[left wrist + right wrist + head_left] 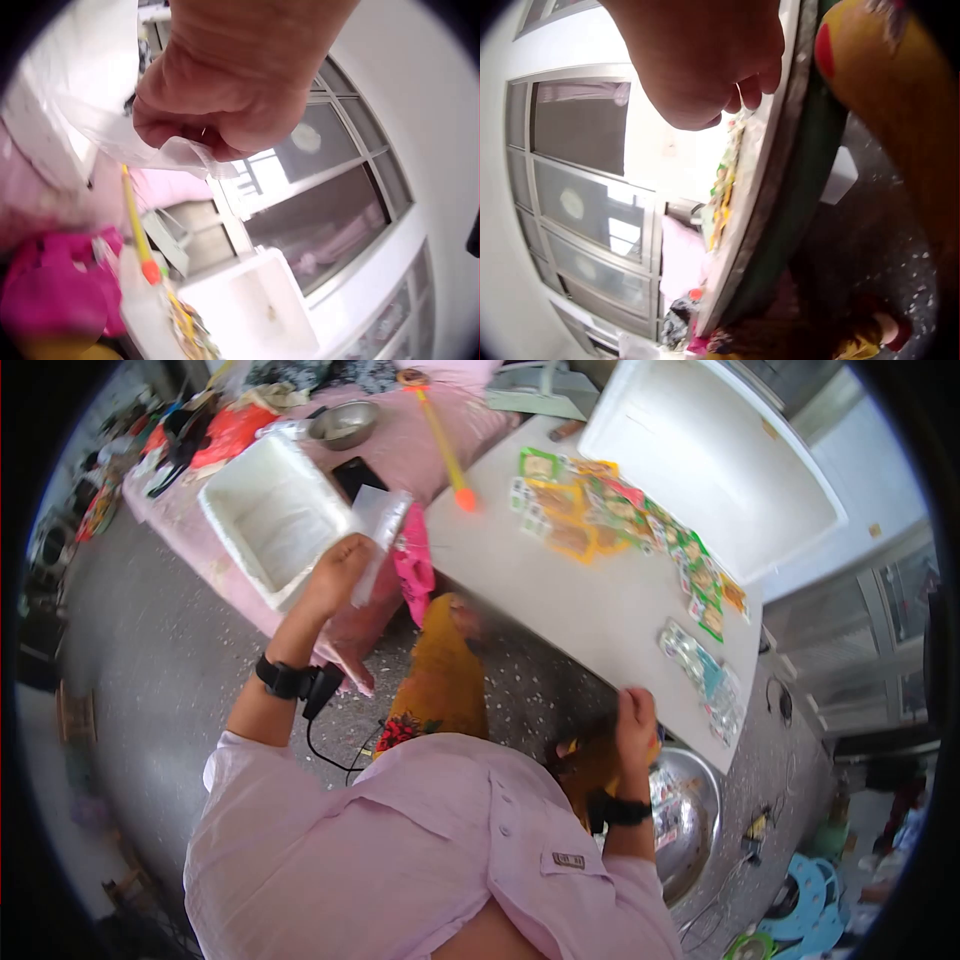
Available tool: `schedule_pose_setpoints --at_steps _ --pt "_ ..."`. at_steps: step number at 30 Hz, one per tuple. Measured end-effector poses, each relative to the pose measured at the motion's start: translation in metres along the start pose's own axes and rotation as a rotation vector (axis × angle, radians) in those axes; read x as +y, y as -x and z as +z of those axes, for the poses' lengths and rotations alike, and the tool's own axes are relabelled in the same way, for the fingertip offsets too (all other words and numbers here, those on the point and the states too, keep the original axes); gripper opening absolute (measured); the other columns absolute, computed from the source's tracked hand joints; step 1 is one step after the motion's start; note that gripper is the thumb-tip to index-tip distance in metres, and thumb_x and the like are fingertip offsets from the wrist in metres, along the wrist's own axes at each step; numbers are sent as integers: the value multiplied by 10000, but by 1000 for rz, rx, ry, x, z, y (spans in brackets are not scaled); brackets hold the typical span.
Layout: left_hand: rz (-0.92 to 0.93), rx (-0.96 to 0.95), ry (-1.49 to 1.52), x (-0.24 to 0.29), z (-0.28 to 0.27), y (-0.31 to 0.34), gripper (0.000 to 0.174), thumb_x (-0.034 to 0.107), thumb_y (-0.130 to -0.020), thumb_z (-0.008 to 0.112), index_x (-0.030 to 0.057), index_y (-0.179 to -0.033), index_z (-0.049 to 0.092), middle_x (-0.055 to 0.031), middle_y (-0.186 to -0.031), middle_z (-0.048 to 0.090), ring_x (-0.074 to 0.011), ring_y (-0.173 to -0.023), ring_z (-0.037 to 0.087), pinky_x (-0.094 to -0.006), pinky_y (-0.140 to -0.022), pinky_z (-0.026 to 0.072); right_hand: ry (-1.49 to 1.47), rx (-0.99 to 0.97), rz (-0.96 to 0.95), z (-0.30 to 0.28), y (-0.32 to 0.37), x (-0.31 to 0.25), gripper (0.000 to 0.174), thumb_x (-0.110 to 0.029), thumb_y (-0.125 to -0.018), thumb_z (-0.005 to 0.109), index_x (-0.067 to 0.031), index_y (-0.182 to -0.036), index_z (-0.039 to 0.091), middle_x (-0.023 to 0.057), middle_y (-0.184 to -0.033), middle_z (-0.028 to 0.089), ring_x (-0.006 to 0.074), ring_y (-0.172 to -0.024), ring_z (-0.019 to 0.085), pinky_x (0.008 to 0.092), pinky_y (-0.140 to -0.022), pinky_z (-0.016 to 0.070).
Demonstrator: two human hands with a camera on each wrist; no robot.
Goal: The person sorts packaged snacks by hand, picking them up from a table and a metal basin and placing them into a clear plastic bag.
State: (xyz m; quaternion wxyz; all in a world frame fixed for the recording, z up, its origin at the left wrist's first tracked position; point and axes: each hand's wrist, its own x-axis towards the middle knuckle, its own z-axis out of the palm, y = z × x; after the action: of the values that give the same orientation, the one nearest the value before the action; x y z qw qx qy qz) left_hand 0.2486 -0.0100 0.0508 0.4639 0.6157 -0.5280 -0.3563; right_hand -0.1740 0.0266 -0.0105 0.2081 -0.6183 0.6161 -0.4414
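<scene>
A translucent plastic bag hangs from my left hand, whose fingers curl over its edge near the white foam box on the left. In the left wrist view the same bag trails out from under the curled fingers. My right hand is by the near edge of the table, its fingers loosely bent, and nothing shows in it. Clear packets lie on the tabletop just beyond that hand. Farther back, several green and yellow food packets form a curving row.
One foam box sits on the pink-covered surface; a larger foam box stands on its side behind the packets. A yellow stick with an orange tip reaches over the table's corner. Below the table's right end is a metal basin holding packets.
</scene>
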Motion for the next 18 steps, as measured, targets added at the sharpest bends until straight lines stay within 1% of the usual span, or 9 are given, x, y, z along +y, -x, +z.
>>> schedule_pose_setpoints --at_steps 1,3,4,5,7,10,12,15,18 --pt "21 -34 17 5 22 6 175 159 -839 398 48 -776 516 21 -641 461 -59 -599 414 -209 -544 361 -121 -54 -99 13 -7 -1 64 -82 -762 534 -30 -800 535 60 -704 517 121 -645 493 227 -596 405" --pt "45 -153 89 1 64 9 169 152 -838 398 36 -784 507 4 -652 479 -71 -600 429 -223 -556 376 -227 -188 -47 42 -14 -13 55 -81 -766 531 -33 -793 529 40 -675 499 106 -626 478 219 -580 402" --pt "81 -190 57 -3 86 10 170 150 -832 403 26 -777 505 -18 -649 484 -89 -603 445 -237 -562 383 -255 -233 -72 53 -16 -22 67 -89 -766 534 -34 -803 532 48 -697 517 109 -635 485 224 -583 406" --pt "119 -226 25 -4 108 12 172 148 -827 409 16 -770 502 -39 -647 490 -107 -607 462 -251 -569 390 -301 -253 -91 65 -17 -26 98 -118 -768 537 -35 -821 536 55 -719 534 103 -649 500 225 -581 410" --pt "152 -292 -14 1 145 18 183 156 -817 417 6 -762 505 -74 -650 495 -141 -609 481 -270 -577 394 -353 -301 -33 83 -19 -35 126 -151 -773 532 -45 -839 544 48 -735 545 97 -673 514 222 -568 410" --pt "181 -402 -20 5 185 27 198 169 -803 430 -5 -758 511 -117 -668 507 -185 -621 500 -288 -583 397 -695 -324 381 86 -20 -59 143 -180 -802 486 -41 -806 520 12 -707 493 79 -600 456 211 -529 383" --pt "179 -452 -15 -1 204 27 208 176 -791 433 -9 -756 521 -148 -699 527 -230 -674 519 -309 -588 404 -709 -301 430 88 -20 -46 138 -172 -788 503 -37 -802 531 18 -710 517 81 -624 480 209 -536 387" --pt "418 -379 -97 -7 217 27 172 155 -777 496 3 -853 520 -105 -757 528 -169 -697 507 -263 -623 411 -648 -268 478 78 -18 -39 137 -164 -782 504 -30 -793 530 22 -699 523 78 -623 481 205 -535 384" --pt "458 -217 -128 8 221 45 228 122 -726 557 7 -915 501 -118 -823 519 -210 -718 513 -280 -626 423 -660 -240 457 68 -15 -36 140 -160 -783 496 -24 -803 525 25 -689 519 76 -613 474 202 -531 381"
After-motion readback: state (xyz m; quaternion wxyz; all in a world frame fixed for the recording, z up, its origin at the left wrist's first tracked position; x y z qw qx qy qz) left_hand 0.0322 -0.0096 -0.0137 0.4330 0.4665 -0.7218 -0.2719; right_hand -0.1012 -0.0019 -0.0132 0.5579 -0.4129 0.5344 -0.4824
